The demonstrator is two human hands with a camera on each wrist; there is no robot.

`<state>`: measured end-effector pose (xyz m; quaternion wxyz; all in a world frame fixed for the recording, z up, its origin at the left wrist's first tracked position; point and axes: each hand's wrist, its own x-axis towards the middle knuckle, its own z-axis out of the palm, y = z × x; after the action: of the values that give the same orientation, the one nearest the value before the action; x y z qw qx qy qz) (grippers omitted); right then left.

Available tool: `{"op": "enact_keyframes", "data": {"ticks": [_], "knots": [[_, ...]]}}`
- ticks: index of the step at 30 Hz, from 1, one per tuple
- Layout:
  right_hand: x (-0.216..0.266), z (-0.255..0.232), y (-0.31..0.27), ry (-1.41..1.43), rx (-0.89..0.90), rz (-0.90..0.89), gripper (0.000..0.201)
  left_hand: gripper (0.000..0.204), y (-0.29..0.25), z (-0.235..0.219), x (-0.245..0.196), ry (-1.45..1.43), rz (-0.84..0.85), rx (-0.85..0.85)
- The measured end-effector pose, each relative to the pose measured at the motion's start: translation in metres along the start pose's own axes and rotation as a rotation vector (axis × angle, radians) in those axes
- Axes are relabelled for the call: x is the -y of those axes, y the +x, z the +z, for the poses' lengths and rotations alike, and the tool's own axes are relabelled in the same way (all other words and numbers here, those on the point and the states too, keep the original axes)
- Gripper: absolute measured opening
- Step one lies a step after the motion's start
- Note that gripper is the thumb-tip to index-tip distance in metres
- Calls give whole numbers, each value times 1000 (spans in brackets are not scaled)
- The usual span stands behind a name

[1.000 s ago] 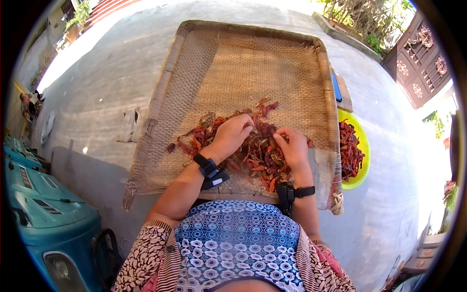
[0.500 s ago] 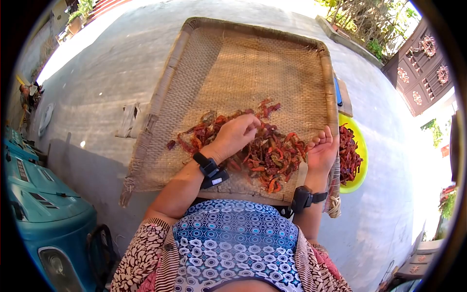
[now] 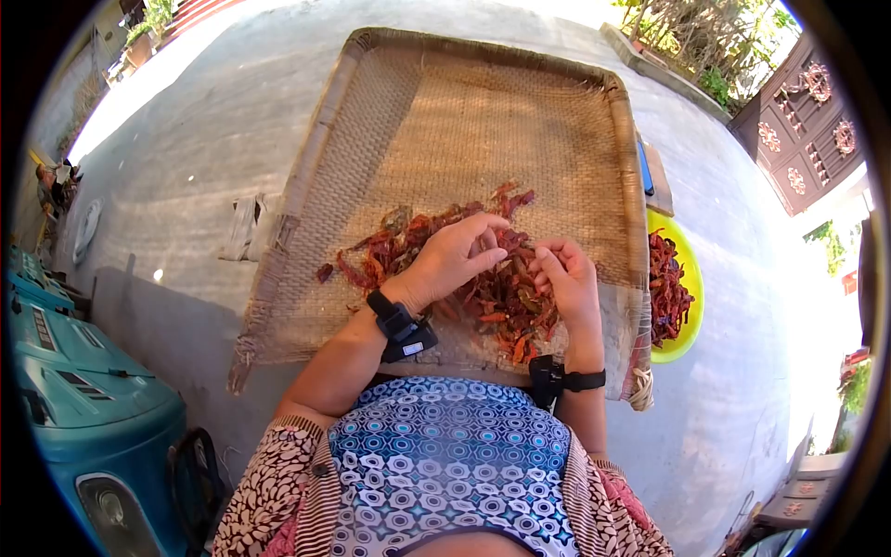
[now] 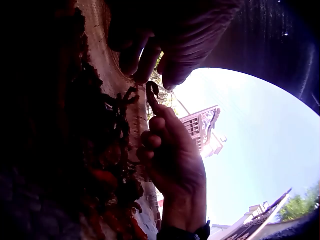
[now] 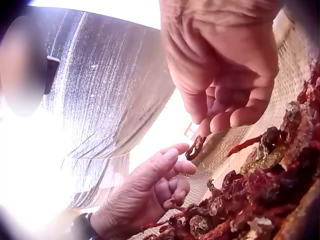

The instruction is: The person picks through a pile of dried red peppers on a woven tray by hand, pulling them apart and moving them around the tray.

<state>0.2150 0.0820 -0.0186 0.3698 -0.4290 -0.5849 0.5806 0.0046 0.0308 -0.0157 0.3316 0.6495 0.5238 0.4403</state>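
Observation:
Dried red peppers (image 3: 520,325) lie heaped on a woven tray (image 3: 501,121). Over the heap's middle is my left hand (image 3: 450,260), thumb and forefinger apart; the right wrist view shows that hand (image 5: 142,192) with its other fingers bent. My right hand (image 3: 573,288) hovers at the heap's right side, facing the left. Between its thumb and fingertips it pinches a small curled pepper (image 5: 196,148), also visible as a dark hook (image 4: 151,92) in the left wrist view. The pepper's end is close to the left fingertips; whether they touch it is unclear.
A yellow bowl (image 3: 691,316) of dried red peppers stands beyond the tray's right edge, with a blue object (image 3: 645,169) on a board (image 3: 659,181) behind it. A teal vehicle (image 3: 111,418) is at the lower left, on concrete ground.
My right hand moved out to the tray's right edge, palm up, then came back to the heap and now pinches a pepper. My left thumb and forefinger have parted.

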Motion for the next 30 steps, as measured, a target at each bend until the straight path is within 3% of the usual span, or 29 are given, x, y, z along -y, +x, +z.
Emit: {"op": "enact_keyframes", "data": {"ticks": [5, 6, 9, 14, 17, 21, 30], "knots": [[-9, -55, 9, 678, -404, -178, 19, 29, 0, 2, 14, 218, 86, 113], [-9, -66, 9, 891, -411, -197, 22, 27, -1, 2, 15, 260, 91, 147], [-7, -90, 2, 995, -496, -87, 23, 20, -2, 3, 16, 321, 30, 210], [-12, -93, -4, -194, -527, -77, 19, 13, -2, 4, 24, 337, 43, 209], [-28, -96, 0, -862, -443, -234, 25, 12, -1, 4, 28, 308, 54, 209], [-28, -88, -6, -1187, -332, -114, 23, 11, 1, 3, 21, 66, -92, 173], [-24, -82, -4, -1197, -261, 13, 14, 13, 3, 0, 22, -408, -187, 163]]}}
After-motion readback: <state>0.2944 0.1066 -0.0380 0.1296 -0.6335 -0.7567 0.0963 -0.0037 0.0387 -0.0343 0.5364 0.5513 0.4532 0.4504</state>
